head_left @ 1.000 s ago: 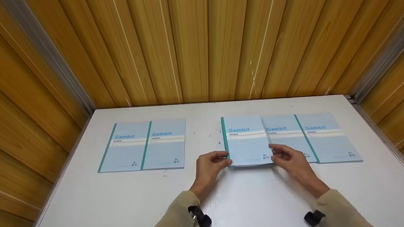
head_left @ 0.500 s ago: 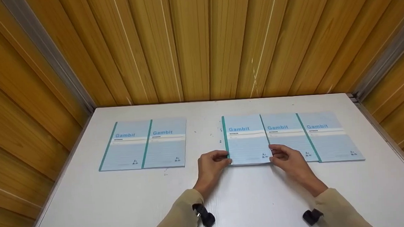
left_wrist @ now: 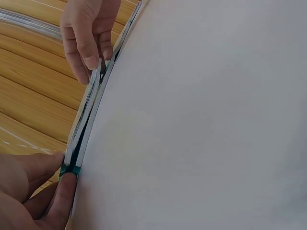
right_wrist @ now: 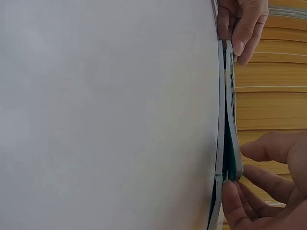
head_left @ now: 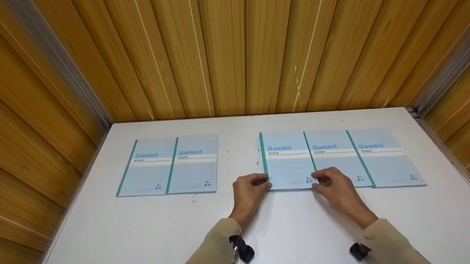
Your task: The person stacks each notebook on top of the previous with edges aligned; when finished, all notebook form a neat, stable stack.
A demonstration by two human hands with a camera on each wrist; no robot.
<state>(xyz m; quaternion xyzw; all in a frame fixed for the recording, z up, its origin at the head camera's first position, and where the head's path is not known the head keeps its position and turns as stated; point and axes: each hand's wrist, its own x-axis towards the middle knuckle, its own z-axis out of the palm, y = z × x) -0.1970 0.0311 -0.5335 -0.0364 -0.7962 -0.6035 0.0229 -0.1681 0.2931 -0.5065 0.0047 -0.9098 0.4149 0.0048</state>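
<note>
A light blue Gambit notebook (head_left: 287, 169) with a green spine lies at the left of a row in the head view. My left hand (head_left: 247, 196) pinches its spine edge near the front left corner. At the front right corner, the thumb and fingers of my right hand (head_left: 340, 191) pinch the opposite edge. The wrist views show this upper notebook (right_wrist: 231, 115) stacked over a lower notebook (right_wrist: 220, 115), with a narrow gap between them at the front. The middle notebook (head_left: 334, 160) and right notebook (head_left: 388, 163) continue the row, flat on the table.
Two more Gambit notebooks, a left one (head_left: 146, 178) and a right one (head_left: 192, 173), lie side by side on the left of the white table (head_left: 123, 236). Wood-patterned panels (head_left: 222, 51) stand behind the table and on both sides.
The held notebook has come down level with the row; the green spine of the middle notebook, hidden at first, now shows along its right edge. Both hands stay at its front corners.
</note>
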